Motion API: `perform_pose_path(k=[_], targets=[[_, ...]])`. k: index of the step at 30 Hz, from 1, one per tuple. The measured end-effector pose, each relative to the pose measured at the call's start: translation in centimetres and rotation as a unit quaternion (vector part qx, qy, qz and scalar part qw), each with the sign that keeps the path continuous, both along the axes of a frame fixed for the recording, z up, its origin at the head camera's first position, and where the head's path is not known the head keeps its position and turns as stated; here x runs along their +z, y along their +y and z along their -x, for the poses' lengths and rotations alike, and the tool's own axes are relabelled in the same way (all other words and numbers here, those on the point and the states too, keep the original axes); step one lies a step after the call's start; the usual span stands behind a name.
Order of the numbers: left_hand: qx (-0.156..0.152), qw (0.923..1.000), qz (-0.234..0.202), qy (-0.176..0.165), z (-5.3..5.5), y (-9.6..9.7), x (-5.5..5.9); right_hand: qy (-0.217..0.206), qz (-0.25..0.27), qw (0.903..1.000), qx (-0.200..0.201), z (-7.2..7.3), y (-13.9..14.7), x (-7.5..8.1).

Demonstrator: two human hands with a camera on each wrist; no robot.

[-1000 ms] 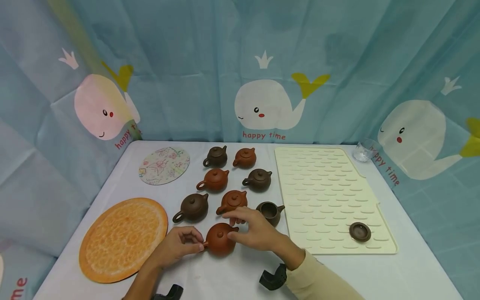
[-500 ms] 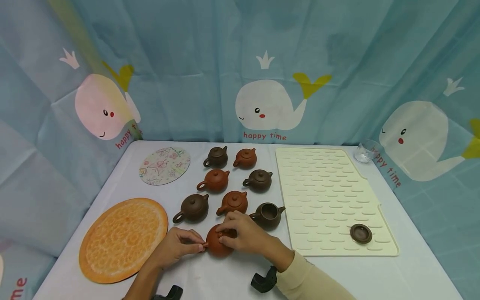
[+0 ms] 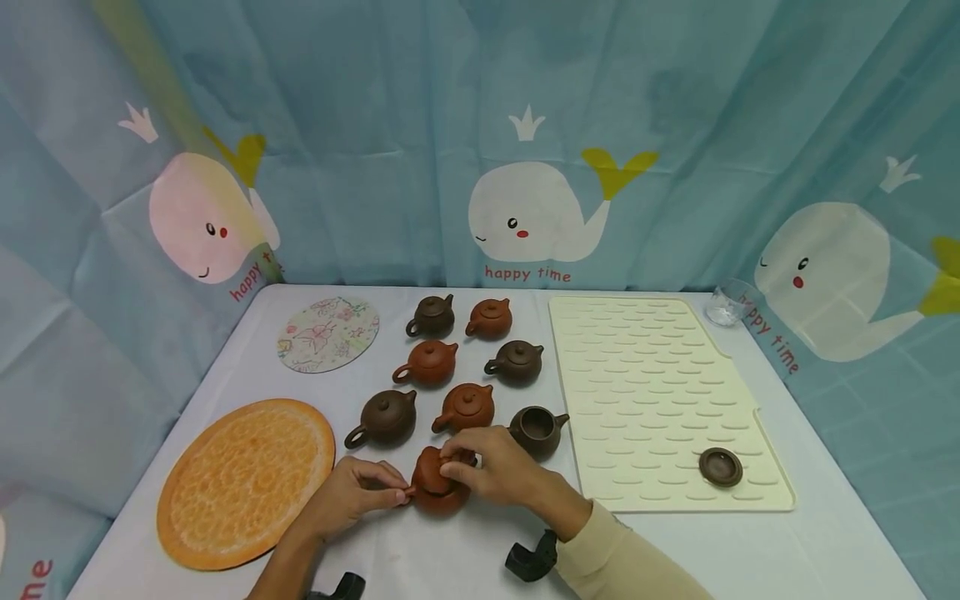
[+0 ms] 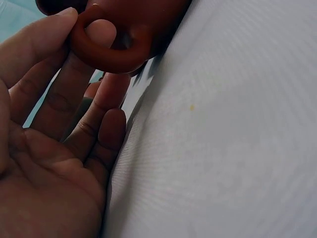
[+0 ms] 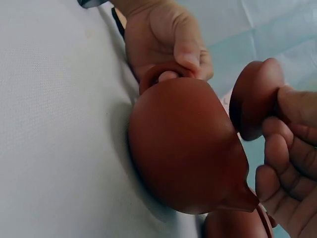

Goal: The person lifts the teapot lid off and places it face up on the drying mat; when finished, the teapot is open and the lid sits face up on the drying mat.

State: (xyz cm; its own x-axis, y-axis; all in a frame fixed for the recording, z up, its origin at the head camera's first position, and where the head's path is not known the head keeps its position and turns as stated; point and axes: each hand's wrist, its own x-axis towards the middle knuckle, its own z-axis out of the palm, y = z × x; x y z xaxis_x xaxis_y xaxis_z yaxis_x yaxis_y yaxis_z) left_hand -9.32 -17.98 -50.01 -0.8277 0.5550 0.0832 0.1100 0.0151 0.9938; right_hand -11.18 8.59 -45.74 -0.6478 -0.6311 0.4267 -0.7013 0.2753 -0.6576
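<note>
A reddish-brown clay teapot (image 3: 441, 505) stands near the front of the white table. My left hand (image 3: 352, 493) pinches its handle (image 4: 106, 58) between thumb and fingers, with one fingertip showing through the loop. Above the pot, my right hand (image 3: 498, 467) holds the teapot lid (image 5: 255, 96) by its top. The lid is tilted and raised off the pot's mouth, as the right wrist view shows. The knob is mostly hidden by the fingers. Just behind the right hand sits a dark brown teapot (image 3: 542, 448) with its mouth uncovered.
Several lidded teapots, such as an orange-brown one (image 3: 467, 406) and a dark one (image 3: 386, 418), stand behind. On the cream mat (image 3: 637, 383) at right lies a dark lid (image 3: 721, 467). A round orange mat (image 3: 247, 483), floral disc (image 3: 330, 335) and clear glass (image 3: 727, 307) are around.
My right hand has moved left onto the teapot's top, taken hold of the lid and lifted it off. The left hand has stayed on the handle.
</note>
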Motion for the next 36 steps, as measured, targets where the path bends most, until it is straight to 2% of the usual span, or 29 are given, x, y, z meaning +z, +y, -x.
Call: perform_pose_path(k=[4,7,9,12,14,16,21,24,26,28,29,33,36], targets=[[-0.004,1.0000,-0.005,-0.002,0.0,-0.1,-0.1,-0.080,0.052,0.9954,0.001,-0.1,0.1,-0.3],[-0.003,1.0000,0.000,-0.007,0.1,-0.1,0.0,-0.159,0.098,0.9824,-0.006,-0.1,0.3,-0.3],[-0.003,1.0000,0.000,-0.007,0.1,-0.1,0.0,-0.214,0.136,0.9672,-0.008,-0.2,0.5,-0.2],[-0.004,1.0000,-0.006,-0.005,0.2,-0.1,0.0,-0.283,0.198,0.9383,0.003,-0.2,0.9,0.3],[-0.005,0.9999,-0.010,-0.001,0.2,-0.1,-0.1,-0.318,0.241,0.9167,0.025,-0.2,1.2,0.7],[-0.008,0.9999,-0.013,0.000,0.2,-0.1,-0.1,-0.339,0.279,0.8967,0.054,-0.2,1.5,1.1],[-0.014,0.9997,-0.020,-0.001,0.3,0.0,-0.3,-0.360,0.360,0.8488,0.143,-0.4,2.9,2.0],[-0.009,0.9998,-0.018,0.001,0.3,0.0,-0.3,-0.365,0.385,0.8289,0.178,-0.6,3.8,2.3],[-0.006,0.9999,-0.015,0.001,0.3,0.0,-0.2,-0.365,0.390,0.8257,0.181,-0.8,4.5,2.6],[-0.004,0.9999,-0.014,-0.002,0.3,0.0,-0.2,-0.365,0.390,0.8300,0.160,-1.2,5.3,2.8],[-0.004,0.9999,-0.015,-0.005,0.2,0.0,-0.2,-0.362,0.387,0.8358,0.143,-1.4,5.7,2.9],[-0.009,0.9991,-0.037,-0.017,0.0,0.0,-0.3,-0.318,0.370,0.8702,0.066,-2.4,7.9,3.5],[-0.016,0.9979,-0.059,-0.021,-0.2,0.0,-0.3,-0.274,0.360,0.8915,0.030,-3.2,9.6,3.9]])
